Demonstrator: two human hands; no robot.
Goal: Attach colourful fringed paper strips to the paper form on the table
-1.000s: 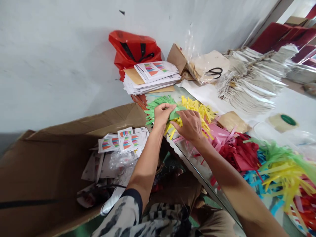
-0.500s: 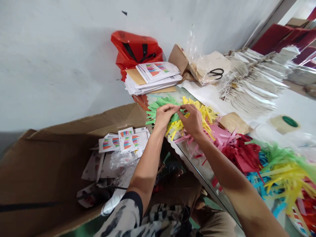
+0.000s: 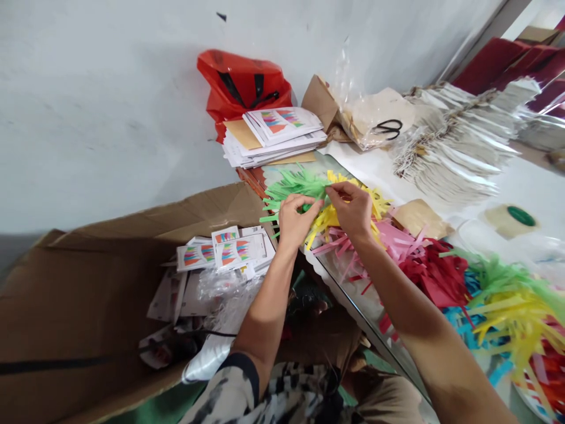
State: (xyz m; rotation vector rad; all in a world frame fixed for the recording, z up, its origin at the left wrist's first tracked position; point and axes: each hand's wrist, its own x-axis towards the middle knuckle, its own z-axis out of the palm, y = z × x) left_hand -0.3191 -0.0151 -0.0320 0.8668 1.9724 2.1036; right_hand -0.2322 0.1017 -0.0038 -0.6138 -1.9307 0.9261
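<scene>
My left hand (image 3: 298, 219) and my right hand (image 3: 352, 209) meet over the near corner of the glass-topped table (image 3: 353, 294). Both pinch the same bunch of green fringed paper (image 3: 295, 184), which fans out to the far left of my fingers. Right under and beside it lies yellow fringed paper (image 3: 348, 206), partly hidden by my right hand. Pink fringe (image 3: 392, 235) and red fringe (image 3: 430, 271) trail along the table toward me on the right.
A big open cardboard box (image 3: 88, 294) with printed packets (image 3: 225, 250) stands at the left. Stacked printed sheets (image 3: 273, 138) and a red plastic bag (image 3: 241, 85) sit by the wall. Scissors (image 3: 388, 128), clear sleeves (image 3: 459, 138), a tape roll (image 3: 514, 218) and more coloured fringe (image 3: 507, 306) are at the right.
Both hands have lifted and gathered the green fringe; my right hand went from lying over the yellow paper to pinching the green bunch next to my left.
</scene>
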